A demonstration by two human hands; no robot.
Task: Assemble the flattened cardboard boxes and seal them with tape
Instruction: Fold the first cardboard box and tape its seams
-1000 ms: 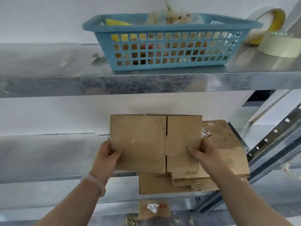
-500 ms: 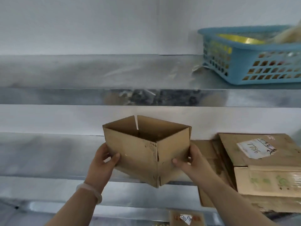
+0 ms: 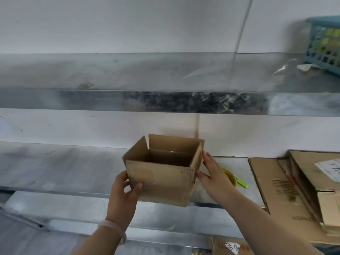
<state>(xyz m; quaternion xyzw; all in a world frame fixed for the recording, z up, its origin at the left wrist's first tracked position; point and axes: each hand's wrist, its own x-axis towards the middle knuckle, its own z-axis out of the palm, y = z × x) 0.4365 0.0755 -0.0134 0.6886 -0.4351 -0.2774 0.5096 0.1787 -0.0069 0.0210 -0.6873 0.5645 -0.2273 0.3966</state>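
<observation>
We hold the cardboard box (image 3: 161,183) upright over the metal shelf (image 3: 55,168). Our left hand (image 3: 123,196) grips its lower left corner, and our right hand (image 3: 213,173) presses flat, fingers straight, against its right side.

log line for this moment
box: open, upright | left hand: grips corner | right hand: flat against side | unsealed

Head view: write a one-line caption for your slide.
The left hand grips an opened box, right hand flat against its side, before a shelf holding flattened boxes.
</observation>
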